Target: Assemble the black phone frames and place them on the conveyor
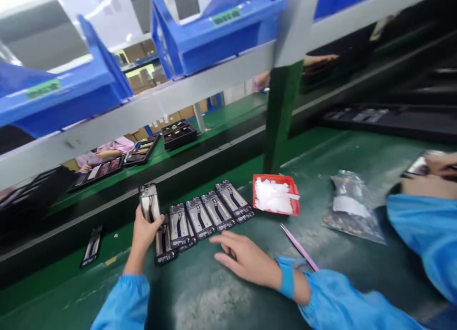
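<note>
My left hand grips an open phone body by its sides, with thumb and fingers around it, tilted upright at the left end of a row. Black cables and silver plates show inside it. Beneath it lies another phone body, partly covered. More phone bodies lie side by side to the right, some overlapping. My right hand, in a blue wristband, hovers or rests just in front of the row, its fingers apart and holding nothing.
A red tray of white paper pieces stands behind pink tweezers. Further right lie a clear bag of small parts and a co-worker's blue sleeve. One phone body lies far left. Blue bins hang overhead.
</note>
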The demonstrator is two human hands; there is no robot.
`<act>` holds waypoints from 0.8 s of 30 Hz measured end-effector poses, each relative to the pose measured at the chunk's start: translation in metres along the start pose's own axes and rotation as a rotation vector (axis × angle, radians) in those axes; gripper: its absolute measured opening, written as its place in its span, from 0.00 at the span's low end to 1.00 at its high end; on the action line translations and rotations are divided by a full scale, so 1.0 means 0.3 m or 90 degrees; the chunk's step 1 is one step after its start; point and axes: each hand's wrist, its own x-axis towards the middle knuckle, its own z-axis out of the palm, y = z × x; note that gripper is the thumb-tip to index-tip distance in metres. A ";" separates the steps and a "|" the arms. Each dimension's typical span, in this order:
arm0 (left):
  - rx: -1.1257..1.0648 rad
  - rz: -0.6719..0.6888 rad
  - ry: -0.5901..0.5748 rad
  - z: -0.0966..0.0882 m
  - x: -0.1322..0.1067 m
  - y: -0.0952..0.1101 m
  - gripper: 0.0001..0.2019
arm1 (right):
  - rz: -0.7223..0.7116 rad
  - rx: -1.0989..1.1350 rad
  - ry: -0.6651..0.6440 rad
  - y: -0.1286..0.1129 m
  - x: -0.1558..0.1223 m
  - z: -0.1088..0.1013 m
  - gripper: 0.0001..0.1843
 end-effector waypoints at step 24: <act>-0.261 0.158 -0.077 0.345 -0.502 0.136 0.09 | -0.154 -0.255 -0.048 0.138 0.016 0.001 0.08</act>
